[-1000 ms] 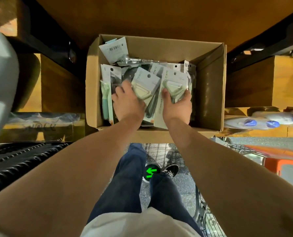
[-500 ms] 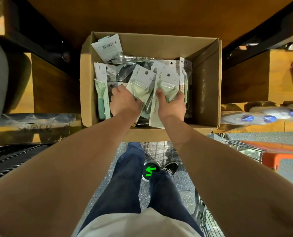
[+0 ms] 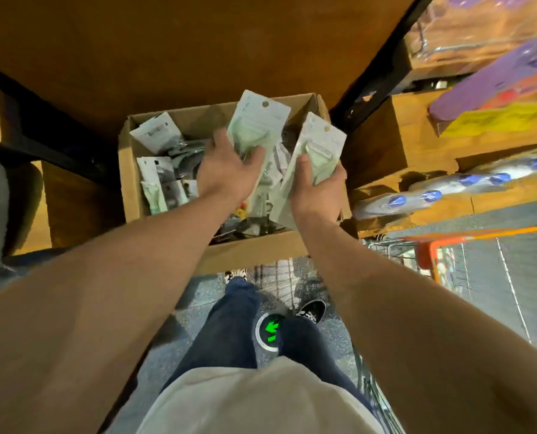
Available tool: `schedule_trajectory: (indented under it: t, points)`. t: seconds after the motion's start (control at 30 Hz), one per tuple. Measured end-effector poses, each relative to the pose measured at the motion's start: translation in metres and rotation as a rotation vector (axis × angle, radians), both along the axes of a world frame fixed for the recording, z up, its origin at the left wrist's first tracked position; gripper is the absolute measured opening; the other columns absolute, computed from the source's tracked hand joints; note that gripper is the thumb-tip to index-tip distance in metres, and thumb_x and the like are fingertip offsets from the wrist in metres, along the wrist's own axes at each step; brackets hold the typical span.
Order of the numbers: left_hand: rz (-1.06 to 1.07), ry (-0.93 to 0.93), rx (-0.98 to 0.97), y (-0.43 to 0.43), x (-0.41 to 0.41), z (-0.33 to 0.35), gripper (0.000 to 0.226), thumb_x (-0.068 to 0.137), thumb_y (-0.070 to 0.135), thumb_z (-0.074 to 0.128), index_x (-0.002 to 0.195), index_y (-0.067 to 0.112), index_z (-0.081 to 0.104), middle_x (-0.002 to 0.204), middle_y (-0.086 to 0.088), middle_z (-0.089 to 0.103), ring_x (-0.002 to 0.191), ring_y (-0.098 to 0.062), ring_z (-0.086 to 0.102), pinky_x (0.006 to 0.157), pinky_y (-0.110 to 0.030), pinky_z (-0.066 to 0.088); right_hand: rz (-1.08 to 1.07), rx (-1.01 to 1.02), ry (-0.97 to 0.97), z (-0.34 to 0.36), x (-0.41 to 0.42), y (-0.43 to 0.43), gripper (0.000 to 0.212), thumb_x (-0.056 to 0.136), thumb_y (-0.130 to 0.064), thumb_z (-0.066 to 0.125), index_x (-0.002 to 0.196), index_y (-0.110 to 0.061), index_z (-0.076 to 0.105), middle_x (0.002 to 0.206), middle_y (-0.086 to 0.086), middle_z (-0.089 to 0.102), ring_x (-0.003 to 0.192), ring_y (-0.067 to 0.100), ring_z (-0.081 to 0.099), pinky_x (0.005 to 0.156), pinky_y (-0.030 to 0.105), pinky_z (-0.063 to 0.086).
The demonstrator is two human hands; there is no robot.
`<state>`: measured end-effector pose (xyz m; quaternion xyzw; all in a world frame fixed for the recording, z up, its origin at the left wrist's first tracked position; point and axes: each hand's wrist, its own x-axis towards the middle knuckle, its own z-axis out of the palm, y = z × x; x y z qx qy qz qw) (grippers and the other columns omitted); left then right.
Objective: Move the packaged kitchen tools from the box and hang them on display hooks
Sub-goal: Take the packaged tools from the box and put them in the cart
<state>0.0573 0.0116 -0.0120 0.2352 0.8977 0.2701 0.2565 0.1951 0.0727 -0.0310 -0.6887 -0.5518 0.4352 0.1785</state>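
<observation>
Shelf [image 3: 182, 51] over box [image 3: 245, 250]; left hand [image 3: 226, 173] grip round packet [image 3: 256, 123], right hand [image 3: 319, 192] grip round second packet [image 3: 319, 142] (above rim)

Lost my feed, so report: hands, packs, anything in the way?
Left hand grips one green pack, right hand a second pack. Both above the box; more packs inside. Nothing blocking; hooks not in view.

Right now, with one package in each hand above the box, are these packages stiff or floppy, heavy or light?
Probably stiff: the left package sticks up past the left hand without drooping. Likely light: the right hand holds the right package by its lower half alone.
</observation>
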Motion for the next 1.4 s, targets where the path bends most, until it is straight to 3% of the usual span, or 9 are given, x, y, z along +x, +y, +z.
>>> schedule_trajectory:
  t: [0.13,0.23,0.3,0.47,0.6,0.77,1.0,1.2,1.4]
  points:
    - [-0.145,-0.02,0.104,0.075,0.075,0.05,0.09,0.072,0.09,0.055,0.132,0.023,0.049,0.122,-0.003,0.063,0.11,-0.028,0.062,0.081,-0.039,0.051,-0.186,0.117,0.118,0.043,0.083,0.042,0.073,0.091,-0.069,0.06,0.147,-0.025,0.042,0.133,-0.003,0.063,0.121,0.02,0.06,0.101,0.035,0.048]
    - [-0.322,-0.08,0.167,0.121,0.163,0.076,0.101,0.058,0.094,0.066,0.129,0.025,0.048,0.122,0.003,0.063,0.111,-0.023,0.062,0.088,-0.042,0.055,-0.317,0.189,0.13,0.062,0.171,0.066,0.069,0.094,-0.066,0.059,0.143,-0.02,0.046,0.129,-0.002,0.064,0.117,0.013,0.058,0.094,0.02,0.039]
    - [-0.465,-0.122,0.165,0.142,0.23,0.081,0.103,0.056,0.09,0.073,0.13,0.024,0.046,0.126,0.003,0.062,0.116,-0.022,0.061,0.091,-0.04,0.053,-0.42,0.206,0.119,0.065,0.235,0.072,0.067,0.093,-0.066,0.058,0.142,-0.023,0.047,0.129,-0.002,0.064,0.12,0.018,0.06,0.096,0.028,0.043]
    - [-0.765,-0.222,0.03,0.159,0.383,0.042,0.099,0.067,0.08,0.077,0.141,0.022,0.046,0.133,0.003,0.06,0.123,-0.02,0.056,0.093,-0.032,0.046,-0.651,-0.004,0.097,0.024,0.375,0.057,0.067,0.096,-0.062,0.06,0.148,-0.024,0.041,0.128,0.001,0.065,0.118,0.024,0.063,0.088,0.03,0.042]
    - [-0.899,-0.151,-0.101,0.155,0.442,-0.037,0.075,0.077,0.067,0.079,0.128,0.016,0.06,0.123,-0.003,0.068,0.116,-0.024,0.063,0.084,-0.03,0.044,-0.689,-0.262,0.018,-0.047,0.437,0.036,0.083,0.098,-0.061,0.058,0.159,-0.016,0.025,0.142,0.017,0.059,0.13,0.038,0.057,0.102,0.039,0.045]
    - [-1.084,0.115,-0.284,0.174,0.453,-0.121,0.02,0.093,0.025,0.06,0.091,0.006,0.065,0.096,-0.021,0.07,0.094,-0.042,0.067,0.078,-0.044,0.052,-0.646,-0.475,-0.1,-0.127,0.454,0.029,0.041,0.108,-0.028,0.049,0.143,-0.008,0.043,0.127,0.02,0.065,0.102,0.03,0.06,0.075,0.031,0.037]
    - [-1.116,0.217,-0.512,0.198,0.453,-0.155,0.029,0.1,0.003,0.049,0.125,0.001,0.064,0.12,-0.024,0.067,0.111,-0.042,0.066,0.09,-0.046,0.055,-0.619,-0.575,-0.095,-0.158,0.461,0.03,0.029,0.103,-0.015,0.051,0.132,-0.015,0.053,0.104,0.008,0.066,0.092,0.027,0.064,0.08,0.036,0.056]
    - [-1.115,0.057,-0.267,0.205,0.442,-0.083,0.037,0.1,0.008,0.045,0.128,0.02,0.067,0.128,-0.014,0.068,0.117,-0.035,0.065,0.096,-0.037,0.051,-0.584,-0.316,-0.156,-0.077,0.441,0.058,0.033,0.111,-0.029,0.038,0.114,-0.007,0.063,0.089,0.006,0.064,0.078,0.023,0.059,0.065,0.03,0.046]
    - [-0.914,0.053,0.136,0.196,0.342,0.027,0.021,0.102,0.028,0.049,0.103,0.016,0.067,0.066,0.009,0.053,0.073,-0.027,0.057,0.068,-0.038,0.046,-0.418,0.001,-0.115,0.026,0.333,0.105,0.042,0.111,-0.041,0.036,0.092,-0.011,0.058,0.088,0.009,0.067,0.084,0.031,0.056,0.07,0.037,0.032]
